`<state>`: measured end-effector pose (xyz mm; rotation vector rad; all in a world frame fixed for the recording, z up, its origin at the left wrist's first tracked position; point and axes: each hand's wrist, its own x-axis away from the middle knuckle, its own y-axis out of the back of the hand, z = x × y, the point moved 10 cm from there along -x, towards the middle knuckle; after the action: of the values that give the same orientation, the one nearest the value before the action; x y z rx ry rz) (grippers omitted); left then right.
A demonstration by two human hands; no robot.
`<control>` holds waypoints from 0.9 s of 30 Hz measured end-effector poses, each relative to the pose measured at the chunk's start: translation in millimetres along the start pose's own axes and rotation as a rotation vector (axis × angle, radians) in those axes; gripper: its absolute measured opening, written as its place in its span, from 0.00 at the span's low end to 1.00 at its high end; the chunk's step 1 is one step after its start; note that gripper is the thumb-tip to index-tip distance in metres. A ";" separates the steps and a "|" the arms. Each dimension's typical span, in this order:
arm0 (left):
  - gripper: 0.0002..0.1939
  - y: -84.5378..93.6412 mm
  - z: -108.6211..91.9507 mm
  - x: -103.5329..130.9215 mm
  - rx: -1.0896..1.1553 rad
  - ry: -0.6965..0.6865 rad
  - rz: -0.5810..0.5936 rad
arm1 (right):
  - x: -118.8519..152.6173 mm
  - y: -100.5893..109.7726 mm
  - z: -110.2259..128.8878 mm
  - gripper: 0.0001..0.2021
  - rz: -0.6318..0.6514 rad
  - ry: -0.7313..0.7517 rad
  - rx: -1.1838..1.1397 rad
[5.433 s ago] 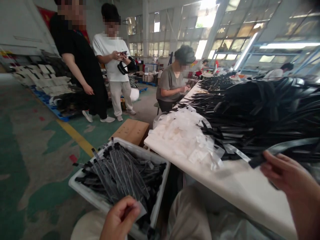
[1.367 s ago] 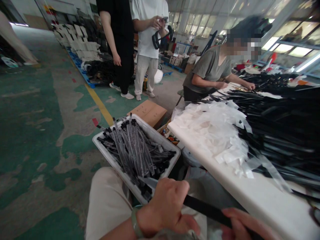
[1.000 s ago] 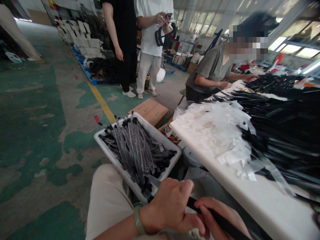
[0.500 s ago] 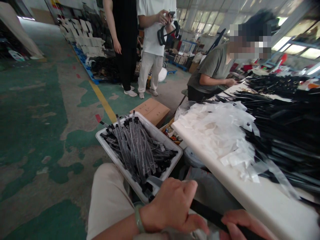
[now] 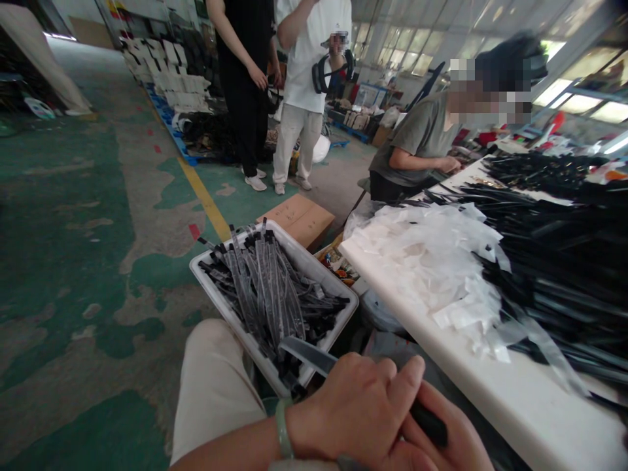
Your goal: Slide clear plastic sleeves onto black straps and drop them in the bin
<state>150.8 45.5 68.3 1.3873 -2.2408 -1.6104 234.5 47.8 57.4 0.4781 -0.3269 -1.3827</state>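
Observation:
My left hand [image 5: 353,409], with a pale green bangle [image 5: 283,428] on its wrist, is closed around a black strap [image 5: 314,356] in a clear plastic sleeve. The sleeved length sticks out past my left hand over the near edge of the white bin [image 5: 338,332]. Close against it, my right hand [image 5: 454,425] is closed on the strap's dark end, which shows between the two hands. Part of the right fingers is hidden behind the left hand. Many similar sleeved straps [image 5: 267,281] lie heaped in the bin.
A white table [image 5: 417,320] on the right bears clear plastic sleeves [image 5: 432,255] and a pile of black straps [image 5: 574,255]. A cardboard box [image 5: 297,219] sits behind the bin. One co-worker [image 5: 415,140] works at the table; two people [image 5: 299,85] stand beyond.
My right hand has moved left and up against my left hand. More of the sleeved strap now extends beyond the left hand. Behind, the standing people's arms have shifted.

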 end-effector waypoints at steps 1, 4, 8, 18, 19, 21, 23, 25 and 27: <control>0.54 7.7 5.0 1.9 0.027 0.015 -0.039 | -6.4 -7.2 1.4 0.14 0.032 -0.006 -0.006; 0.50 49.5 38.6 19.6 0.068 0.105 -0.264 | -44.1 -36.5 6.4 0.13 0.099 -0.074 -0.146; 0.45 133.0 115.8 87.1 0.101 0.415 -0.735 | -126.4 -81.6 31.9 0.17 0.090 -0.159 -0.632; 0.37 194.0 140.6 213.6 -0.063 0.685 -1.033 | -158.8 -60.5 94.9 0.15 -0.230 0.110 -1.359; 0.36 187.5 144.3 217.3 -0.056 0.699 -1.015 | -147.5 -64.8 73.4 0.16 -0.263 0.050 -1.361; 0.34 174.0 154.7 220.8 -0.033 0.730 -0.965 | -122.3 -87.1 16.1 0.19 -0.308 -0.120 -1.308; 0.35 162.6 164.8 219.0 -0.021 0.749 -0.894 | -93.2 -125.3 -50.8 0.25 -0.289 -0.359 -1.156; 0.35 155.3 170.6 213.2 -0.031 0.744 -0.829 | -61.9 -168.2 -108.9 0.32 -0.168 -0.568 -0.985; 0.33 149.3 171.9 203.0 -0.056 0.722 -0.761 | -33.6 -198.3 -148.5 0.32 -0.026 -0.677 -0.871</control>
<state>-150.3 41.5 19.3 2.4624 -1.3077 -0.9636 132.1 77.5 -168.8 -0.7207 -0.2249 -1.5298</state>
